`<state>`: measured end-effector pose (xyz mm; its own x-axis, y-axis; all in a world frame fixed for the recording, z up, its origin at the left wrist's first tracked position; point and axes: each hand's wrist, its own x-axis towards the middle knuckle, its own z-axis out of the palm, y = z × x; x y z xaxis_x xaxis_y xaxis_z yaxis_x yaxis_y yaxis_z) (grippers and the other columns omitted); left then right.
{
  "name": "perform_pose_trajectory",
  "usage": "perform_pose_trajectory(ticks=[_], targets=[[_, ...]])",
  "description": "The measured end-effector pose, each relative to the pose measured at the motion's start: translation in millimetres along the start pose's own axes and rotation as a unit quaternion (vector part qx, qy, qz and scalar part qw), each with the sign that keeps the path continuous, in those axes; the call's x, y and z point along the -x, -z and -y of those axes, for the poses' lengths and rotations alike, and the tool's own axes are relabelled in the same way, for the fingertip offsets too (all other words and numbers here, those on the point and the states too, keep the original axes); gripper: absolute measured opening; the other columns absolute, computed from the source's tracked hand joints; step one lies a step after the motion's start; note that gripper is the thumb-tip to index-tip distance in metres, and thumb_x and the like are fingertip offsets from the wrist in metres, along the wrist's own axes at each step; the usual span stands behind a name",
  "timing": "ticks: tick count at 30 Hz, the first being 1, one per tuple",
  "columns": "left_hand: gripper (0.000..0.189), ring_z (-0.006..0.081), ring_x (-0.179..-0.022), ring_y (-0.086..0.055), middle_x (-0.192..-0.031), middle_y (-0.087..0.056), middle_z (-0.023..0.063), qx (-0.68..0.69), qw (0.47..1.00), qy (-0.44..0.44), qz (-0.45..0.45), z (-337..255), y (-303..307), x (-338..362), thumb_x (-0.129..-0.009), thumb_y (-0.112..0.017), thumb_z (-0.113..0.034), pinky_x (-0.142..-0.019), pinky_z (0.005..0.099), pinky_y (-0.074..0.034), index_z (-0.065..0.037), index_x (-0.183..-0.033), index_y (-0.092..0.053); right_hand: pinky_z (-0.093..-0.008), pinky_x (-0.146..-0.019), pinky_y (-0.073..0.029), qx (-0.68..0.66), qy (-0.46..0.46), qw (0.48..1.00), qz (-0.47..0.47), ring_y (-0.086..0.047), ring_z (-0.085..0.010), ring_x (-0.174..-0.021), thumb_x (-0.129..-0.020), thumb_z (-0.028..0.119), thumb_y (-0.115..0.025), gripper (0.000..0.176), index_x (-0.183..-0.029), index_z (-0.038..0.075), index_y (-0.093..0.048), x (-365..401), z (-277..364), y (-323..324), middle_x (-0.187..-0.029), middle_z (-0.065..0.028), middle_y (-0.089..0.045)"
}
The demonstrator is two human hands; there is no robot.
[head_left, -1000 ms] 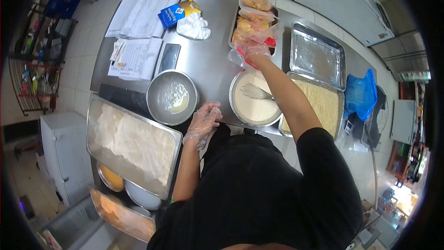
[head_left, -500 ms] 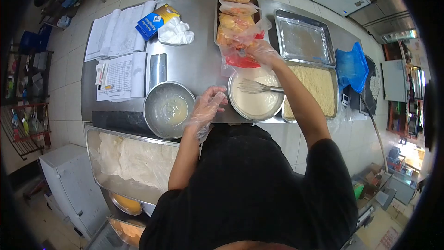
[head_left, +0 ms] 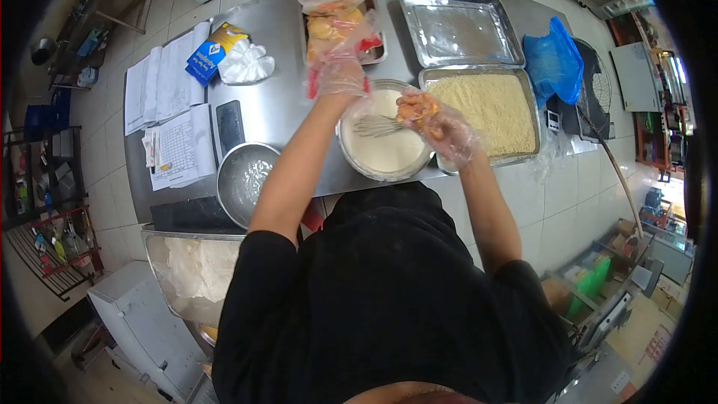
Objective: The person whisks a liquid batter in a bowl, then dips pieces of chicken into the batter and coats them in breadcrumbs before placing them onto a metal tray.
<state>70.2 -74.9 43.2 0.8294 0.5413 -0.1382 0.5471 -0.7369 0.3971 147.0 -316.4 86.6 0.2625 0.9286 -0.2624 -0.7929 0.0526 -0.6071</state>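
My right hand (head_left: 449,135), in a clear plastic glove, is closed round a piece of raw marinated chicken (head_left: 416,109). It is held over the right side of a bowl of white batter (head_left: 385,151), where a whisk (head_left: 376,126) rests. My left hand (head_left: 340,78), gloved too, reaches to the front of a metal tray (head_left: 384,49). Its fingers grip a clear plastic bag with red markings (head_left: 364,43), and the fingertips are partly hidden. Bagged yellowish chicken (head_left: 329,26) lies in that tray.
A tray of pale crumbs (head_left: 486,108) stands right of the batter, behind it a shiny metal tray (head_left: 460,26). On the left are a steel bowl (head_left: 247,179), papers (head_left: 179,146) and a blue-yellow packet (head_left: 217,49). A blue bag (head_left: 553,63) is at far right.
My left hand has moved from beside the steel bowl up to the plastic bag. My right hand has come away from the bag towards me, now with a chicken piece.
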Motion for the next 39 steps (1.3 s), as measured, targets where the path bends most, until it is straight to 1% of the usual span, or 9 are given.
perform_pose_trajectory(ticks=[5, 7, 10, 13, 17, 22, 26, 31, 39], targets=[[0.026, 0.037, -0.107, -0.065, -0.111, -0.068, 0.0231, -0.142, 0.99, 0.021, 0.012, 2.6, -1.9, 1.5, -0.092, -0.057, -0.014, -0.094, 0.047, -0.05, -0.002, -0.109, -0.07, -0.037, -0.095, -0.054, -0.018, -0.047, 0.997, -0.056, -0.061, -0.0262, -0.114, -0.092, 0.028, -0.067, 0.054, -0.134, -0.002, -0.051, 18.2, 1.0, 12.4, -0.12, -0.0138, -0.058], [0.027, 0.0373, -0.108, -0.065, -0.114, -0.068, 0.0221, -0.176, 0.944, -0.086, -0.266, 21.6, -33.6, 8.2, -0.095, -0.055, -0.018, -0.092, 0.0481, -0.051, -0.001, -0.111, -0.069, -0.0362, -0.09, -0.057, 0.027, -0.097, 0.992, -0.077, -0.065, -0.0261, -0.107, -0.096, 0.028, -0.064, 0.047, -0.131, 0.0, -0.054, 19.5, 6.6, 16.6, -0.112, -0.0118, -0.062], [0.031, 0.0381, -0.109, -0.064, -0.118, -0.067, 0.0201, -0.122, 0.99, 0.071, -0.029, 19.5, -36.4, -3.6, -0.097, -0.053, -0.023, -0.092, 0.0495, -0.051, -0.005, -0.119, -0.066, -0.0357, -0.087, -0.057, 0.04, -0.122, 0.99, -0.048, -0.066, -0.0236, -0.102, -0.097, 0.027, -0.062, 0.04, -0.127, 0.001, -0.056, 11.9, 10.4, 28.0, -0.104, -0.0098, -0.064], [0.034, 0.0377, -0.111, -0.064, -0.122, -0.066, 0.017, -0.021, 0.984, 0.172, -0.05, -4.0, -16.6, -18.4, -0.097, -0.055, -0.03, -0.094, 0.0508, -0.05, -0.01, -0.123, -0.065, -0.0344, -0.085, -0.056, 0.063, -0.126, 0.99, -0.028, -0.066, -0.0219, -0.1, -0.097, 0.025, -0.062, 0.037, -0.126, 0.002, -0.057, 5.3, 26.8, 21.9, -0.102, -0.0089, -0.065], [0.03, 0.0363, -0.101, -0.068, -0.109, -0.071, 0.0159, -0.198, 0.978, 0.046, -0.038, 24.9, -44.6, -34.3, -0.098, -0.051, -0.027, -0.088, 0.0467, -0.055, -0.008, -0.109, -0.071, -0.0322, -0.083, -0.056, 0.079, -0.125, 0.989, -0.013, -0.066, -0.0209, -0.098, -0.097, 0.026, -0.063, 0.036, -0.125, 0.003, -0.057, 5.0, 33.8, 20.4, -0.102, -0.0081, -0.065], [0.031, 0.0326, -0.108, -0.066, -0.114, -0.07, 0.01, -0.044, 0.983, 0.007, -0.178, 40.4, -62.4, -43.7, -0.099, -0.048, -0.036, -0.094, 0.0484, -0.051, -0.022, -0.117, -0.069, -0.0322, -0.083, -0.056, 0.059, -0.128, 0.99, -0.015, -0.066, -0.0208, -0.098, -0.097, 0.026, -0.063, 0.036, -0.124, 0.003, -0.058, 13.1, 30.0, 30.8, -0.103, -0.008, -0.064], [0.031, 0.0292, -0.109, -0.067, -0.117, -0.07, 0.0115, 0.035, 0.995, 0.089, -0.004, 22.0, -12.9, -39.7, -0.098, -0.05, -0.034, -0.094, 0.0458, -0.052, -0.021, -0.12, -0.068, -0.0317, -0.081, -0.057, 0.05, -0.144, 0.988, -0.035, -0.067, -0.0207, -0.095, -0.097, 0.026, -0.062, 0.035, -0.124, 0.003, -0.058, 17.3, 28.0, 30.0, -0.102, -0.008, -0.064], [0.041, 0.0359, -0.105, -0.064, -0.115, -0.069, 0.0128, -0.143, 0.988, -0.045, 0.036, 27.9, 6.2, -35.7, -0.089, -0.065, -0.034, -0.088, 0.045, -0.051, -0.017, -0.126, -0.064, -0.0312, -0.081, -0.056, 0.056, -0.146, 0.987, -0.033, -0.067, -0.0199, -0.094, -0.096, 0.028, -0.064, 0.038, -0.124, 0.003, -0.058, 16.5, 26.6, 24.1, -0.103, -0.0083, -0.064], [0.031, 0.033, -0.087, -0.069, -0.103, -0.071, 0.0181, 0.05, 0.996, -0.013, -0.073, 9.6, 49.8, 11.6, -0.092, -0.063, -0.021, -0.078, 0.0415, -0.055, -0.006, -0.119, -0.065, -0.0329, -0.082, -0.058, 0.043, -0.137, 0.989, -0.039, -0.067, -0.0222, -0.098, -0.098, 0.025, -0.06, 0.036, -0.126, 0.003, -0.056, 16.1, 20.5, 36.9, -0.106, -0.0098, -0.064]])
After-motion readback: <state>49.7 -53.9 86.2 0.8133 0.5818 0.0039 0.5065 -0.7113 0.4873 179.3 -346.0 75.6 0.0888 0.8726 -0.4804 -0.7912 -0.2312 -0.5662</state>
